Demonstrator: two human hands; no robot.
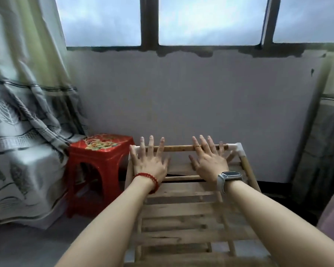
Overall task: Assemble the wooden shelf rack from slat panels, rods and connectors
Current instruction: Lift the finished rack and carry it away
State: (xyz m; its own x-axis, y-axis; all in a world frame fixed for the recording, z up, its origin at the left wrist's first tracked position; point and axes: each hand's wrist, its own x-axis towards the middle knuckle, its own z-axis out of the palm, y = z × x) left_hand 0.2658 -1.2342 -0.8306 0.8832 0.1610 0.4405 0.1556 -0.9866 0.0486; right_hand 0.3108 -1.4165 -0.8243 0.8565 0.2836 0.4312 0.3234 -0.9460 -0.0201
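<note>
The wooden shelf rack stands in front of me, its slat panel (181, 209) running toward the wall. A wooden rod (178, 148) spans the far top edge between white connectors, one at the right corner (237, 148). My left hand (149, 162) and my right hand (208, 162) are both stretched out flat, fingers spread, with the fingertips over that rod. Neither hand grips anything. A red bead bracelet is on my left wrist and a watch on my right. A lower rod (181, 177) crosses below the palms.
A red plastic stool (96, 170) stands just left of the rack. A patterned curtain (21, 132) hangs at the left and another at the right edge. A grey wall (181, 97) with windows above is right behind the rack.
</note>
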